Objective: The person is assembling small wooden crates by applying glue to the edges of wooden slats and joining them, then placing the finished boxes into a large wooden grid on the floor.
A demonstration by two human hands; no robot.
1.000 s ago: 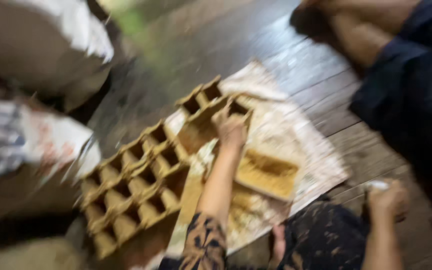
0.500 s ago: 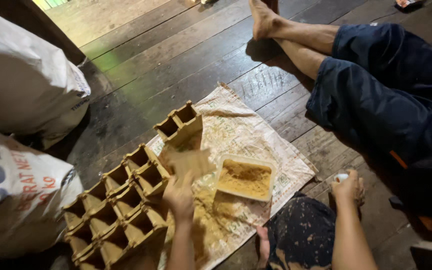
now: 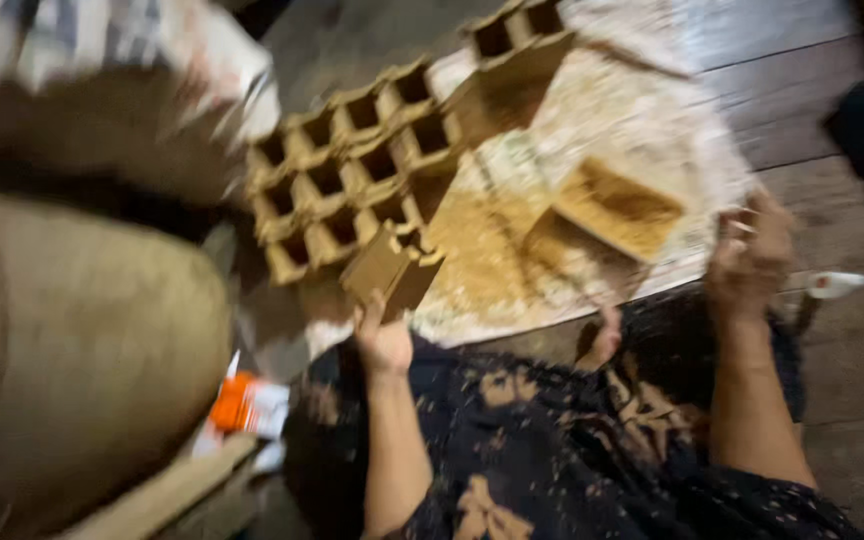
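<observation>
While the view is being blurred by motion, a small cardboard box [image 3: 389, 272] is being held up by the left hand [image 3: 384, 343], fingers closed on its lower edge; box is tilted, open side facing up and away. It is being kept just in front of the near end of a cluster of open cardboard boxes [image 3: 372, 170], approx. touching the nearest one, though exact contact cannot be told through the blur. Cluster is being laid out in rows running diagonally from lower left to upper right, partly on a sheet [image 3: 642, 130] spread over the dark plank floor [image 3: 792, 120].

Right hand [image 3: 750, 255] is being held over the sheet's right edge, fingers curled loosely; whether anything is being gripped cannot be told. A white tube-like item w/ a red band [image 3: 832, 284] is lying on the floor just beside that hand, to its right. A shallow tray of yellowish grainy stuff [image 3: 620, 208] is resting on the sheet between the two hands, w/ more of the same stuff scattered on the sheet left of it.

Large sacks [image 3: 82, 330] are being seen at left, near the cluster. An orange and white packet [image 3: 247, 404] is lying below the left forearm, by the sacks. Dark patterned cloth [image 3: 572, 430] is covering the person's lap.
</observation>
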